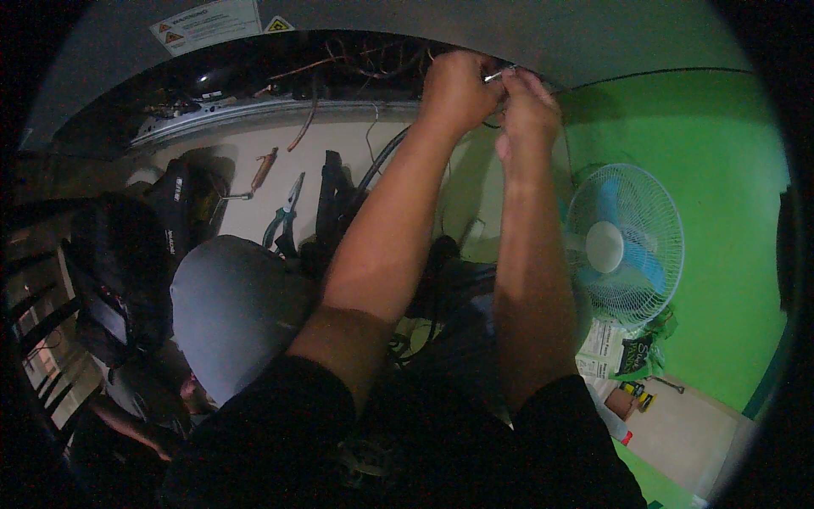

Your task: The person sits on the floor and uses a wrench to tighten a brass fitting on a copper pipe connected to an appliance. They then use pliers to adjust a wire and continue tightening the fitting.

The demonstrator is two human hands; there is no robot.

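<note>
Both my arms reach to the far edge of an open, dark compartment (220,81) at the bottom of a large grey appliance (356,21). My left hand (460,89) is closed, its fingertips near the compartment's right end and partly hidden behind the hand. Beside it, my right hand (530,109) pinches a small shiny metal piece (493,76), which bridges the gap between the two hands. What kind of piece it is, I cannot make out. Thin copper tubes (373,61) curl inside the compartment to the left of my hands.
Pliers (287,214), a copper-coloured cylinder (264,168) and a black bag (176,204) lie on the floor. A person in a grey cap (237,314) is close at my left. A fan (606,246) stands right, by the green wall (721,212). A black hose (381,157) runs under my left arm.
</note>
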